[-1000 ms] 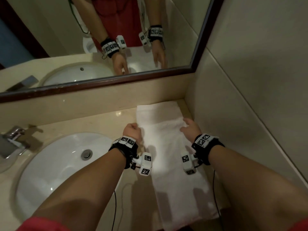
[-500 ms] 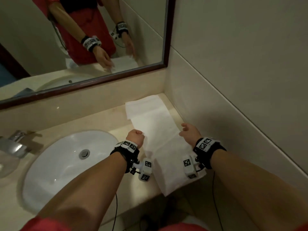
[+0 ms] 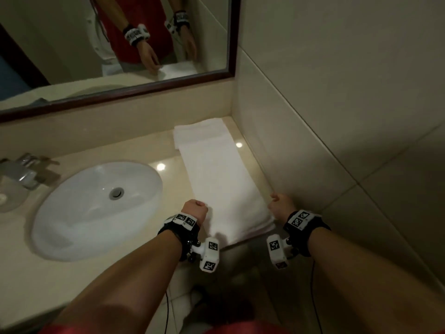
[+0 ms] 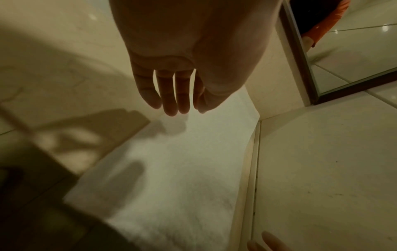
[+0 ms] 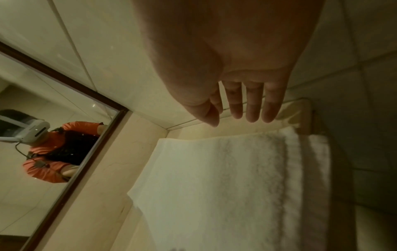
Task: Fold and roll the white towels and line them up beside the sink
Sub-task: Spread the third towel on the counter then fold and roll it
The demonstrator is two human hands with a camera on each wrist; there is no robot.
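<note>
A long white towel lies flat in a narrow strip on the counter, right of the sink and against the tiled side wall. Its near end sits at the counter's front edge. My left hand is at the towel's left edge near that end, and my right hand is at its right edge. In the left wrist view the left fingers hang straight over the towel, holding nothing. The right fingers likewise hang straight above the towel. Whether they touch it is unclear.
A chrome faucet stands at the far left behind the sink. A dark-framed mirror runs along the back wall. The tiled side wall closes the right. Below the counter's front edge is dark floor.
Both hands have drawn back along the towel toward the counter's front edge. The near end that hung over the edge now lies at the edge.
</note>
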